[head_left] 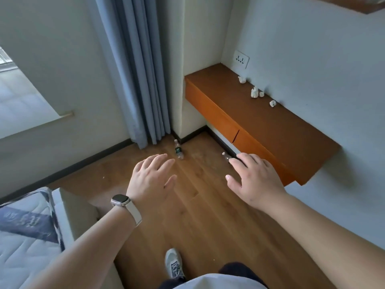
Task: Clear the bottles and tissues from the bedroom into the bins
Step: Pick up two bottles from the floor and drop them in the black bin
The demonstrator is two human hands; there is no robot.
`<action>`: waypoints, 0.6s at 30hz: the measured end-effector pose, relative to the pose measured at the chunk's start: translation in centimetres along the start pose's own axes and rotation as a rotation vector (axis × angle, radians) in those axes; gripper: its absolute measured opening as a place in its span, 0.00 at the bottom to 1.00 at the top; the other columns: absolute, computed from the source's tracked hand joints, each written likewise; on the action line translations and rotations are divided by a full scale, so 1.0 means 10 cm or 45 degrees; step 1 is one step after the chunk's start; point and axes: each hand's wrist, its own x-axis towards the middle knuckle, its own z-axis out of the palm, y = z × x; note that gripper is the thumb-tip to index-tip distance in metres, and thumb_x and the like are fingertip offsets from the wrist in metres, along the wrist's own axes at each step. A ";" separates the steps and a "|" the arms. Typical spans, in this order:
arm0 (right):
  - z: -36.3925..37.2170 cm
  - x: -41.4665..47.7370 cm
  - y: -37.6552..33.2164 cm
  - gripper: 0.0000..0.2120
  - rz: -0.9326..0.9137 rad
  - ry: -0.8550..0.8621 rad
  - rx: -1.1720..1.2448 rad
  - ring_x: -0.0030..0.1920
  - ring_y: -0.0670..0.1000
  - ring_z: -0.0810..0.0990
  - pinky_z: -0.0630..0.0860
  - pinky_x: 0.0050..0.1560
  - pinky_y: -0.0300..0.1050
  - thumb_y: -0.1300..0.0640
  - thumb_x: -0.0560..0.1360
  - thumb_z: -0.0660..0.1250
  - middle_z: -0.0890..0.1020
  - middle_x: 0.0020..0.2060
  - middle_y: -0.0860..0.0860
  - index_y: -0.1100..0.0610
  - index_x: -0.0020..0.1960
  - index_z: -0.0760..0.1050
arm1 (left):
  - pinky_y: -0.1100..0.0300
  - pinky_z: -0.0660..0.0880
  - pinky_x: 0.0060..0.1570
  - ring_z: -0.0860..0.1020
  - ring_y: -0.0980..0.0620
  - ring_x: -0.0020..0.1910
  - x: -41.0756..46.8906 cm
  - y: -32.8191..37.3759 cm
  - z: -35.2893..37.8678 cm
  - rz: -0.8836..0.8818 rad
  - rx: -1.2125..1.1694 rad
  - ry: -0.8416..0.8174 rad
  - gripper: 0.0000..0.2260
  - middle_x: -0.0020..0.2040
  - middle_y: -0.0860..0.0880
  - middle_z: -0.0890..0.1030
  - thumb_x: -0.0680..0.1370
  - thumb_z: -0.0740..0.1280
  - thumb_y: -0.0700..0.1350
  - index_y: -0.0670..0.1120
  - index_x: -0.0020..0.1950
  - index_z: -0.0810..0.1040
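Observation:
A clear plastic bottle with a dark label lies on the wooden floor near the corner by the curtain. A second clear bottle lies under the wall-mounted desk, partly hidden behind my right hand. Several crumpled white tissues sit on the brown desk top along the wall. My left hand, with a watch on its wrist, hovers palm down with straight fingers above the floor. Both hands hold nothing and are well above the bottles.
Blue-grey curtains hang in the corner. A bed with a quilted mattress stands at the lower left. A wall socket is above the desk. My shoe is on the floor. No bin is in view.

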 end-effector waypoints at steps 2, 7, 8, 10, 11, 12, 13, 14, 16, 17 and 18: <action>-0.01 0.12 -0.08 0.27 0.015 -0.025 -0.013 0.66 0.54 0.73 0.74 0.61 0.53 0.39 0.78 0.51 0.75 0.65 0.52 0.52 0.68 0.72 | 0.45 0.69 0.64 0.72 0.46 0.67 0.11 -0.12 -0.01 0.044 -0.002 0.032 0.20 0.66 0.50 0.75 0.77 0.60 0.57 0.50 0.66 0.75; -0.03 0.55 -0.18 0.27 -0.017 -0.021 -0.010 0.65 0.54 0.73 0.74 0.61 0.53 0.39 0.78 0.51 0.76 0.64 0.51 0.53 0.68 0.72 | 0.44 0.71 0.62 0.73 0.44 0.65 0.36 -0.37 -0.01 0.041 -0.020 0.049 0.20 0.65 0.49 0.77 0.77 0.60 0.56 0.50 0.66 0.76; -0.03 0.61 -0.20 0.27 -0.032 -0.014 -0.010 0.65 0.54 0.73 0.74 0.61 0.53 0.40 0.78 0.51 0.76 0.64 0.51 0.53 0.68 0.72 | 0.44 0.70 0.62 0.73 0.44 0.66 0.39 -0.40 -0.01 0.039 -0.021 0.044 0.20 0.65 0.49 0.76 0.77 0.60 0.56 0.50 0.66 0.75; 0.00 0.77 -0.25 0.26 -0.053 -0.005 -0.003 0.65 0.54 0.73 0.73 0.61 0.53 0.40 0.78 0.53 0.76 0.64 0.52 0.54 0.68 0.72 | 0.44 0.70 0.63 0.73 0.44 0.66 0.46 -0.48 0.01 0.040 0.000 0.032 0.20 0.65 0.49 0.76 0.77 0.61 0.56 0.50 0.66 0.75; 0.02 0.84 -0.26 0.26 -0.061 0.001 -0.001 0.65 0.54 0.73 0.73 0.61 0.53 0.41 0.78 0.54 0.76 0.64 0.52 0.54 0.68 0.72 | 0.44 0.70 0.63 0.73 0.44 0.66 0.51 -0.52 0.02 0.046 0.016 0.031 0.20 0.65 0.49 0.77 0.77 0.61 0.56 0.50 0.66 0.76; 0.04 0.92 -0.27 0.25 -0.070 0.004 0.003 0.65 0.54 0.73 0.72 0.62 0.53 0.41 0.78 0.54 0.76 0.64 0.52 0.54 0.68 0.72 | 0.44 0.70 0.62 0.73 0.44 0.65 0.57 -0.56 0.03 0.046 0.031 0.027 0.20 0.65 0.48 0.77 0.77 0.62 0.56 0.50 0.66 0.76; 0.06 1.01 -0.27 0.25 -0.079 0.004 0.009 0.65 0.54 0.73 0.72 0.62 0.53 0.41 0.78 0.55 0.76 0.64 0.52 0.54 0.68 0.72 | 0.45 0.70 0.62 0.73 0.44 0.65 0.63 -0.60 0.05 0.039 0.041 0.017 0.20 0.65 0.48 0.77 0.77 0.63 0.56 0.50 0.66 0.76; 0.09 1.10 -0.26 0.25 -0.090 0.007 0.017 0.65 0.54 0.72 0.72 0.62 0.53 0.41 0.78 0.55 0.76 0.64 0.52 0.54 0.68 0.72 | 0.45 0.70 0.62 0.73 0.45 0.65 0.70 -0.63 0.07 0.029 0.050 0.010 0.19 0.65 0.49 0.77 0.77 0.63 0.56 0.50 0.66 0.76; 0.15 1.28 -0.20 0.25 -0.112 0.018 0.033 0.65 0.55 0.72 0.72 0.62 0.53 0.41 0.77 0.56 0.76 0.63 0.53 0.54 0.67 0.73 | 0.45 0.70 0.62 0.73 0.45 0.65 0.85 -0.68 0.13 0.017 0.060 0.001 0.19 0.65 0.49 0.77 0.78 0.64 0.55 0.50 0.65 0.76; 0.18 1.38 -0.15 0.25 -0.123 0.018 0.037 0.65 0.55 0.72 0.72 0.62 0.53 0.41 0.77 0.56 0.76 0.63 0.53 0.54 0.67 0.73 | 0.45 0.70 0.63 0.73 0.45 0.66 0.93 -0.69 0.16 0.009 0.060 -0.004 0.19 0.65 0.49 0.77 0.77 0.63 0.55 0.50 0.65 0.76; 0.20 1.49 -0.09 0.25 -0.131 0.014 0.043 0.65 0.55 0.72 0.72 0.62 0.53 0.41 0.77 0.55 0.76 0.63 0.53 0.55 0.67 0.73 | 0.45 0.70 0.63 0.73 0.45 0.66 1.03 -0.70 0.20 0.000 0.062 -0.014 0.19 0.65 0.49 0.77 0.77 0.63 0.56 0.50 0.65 0.77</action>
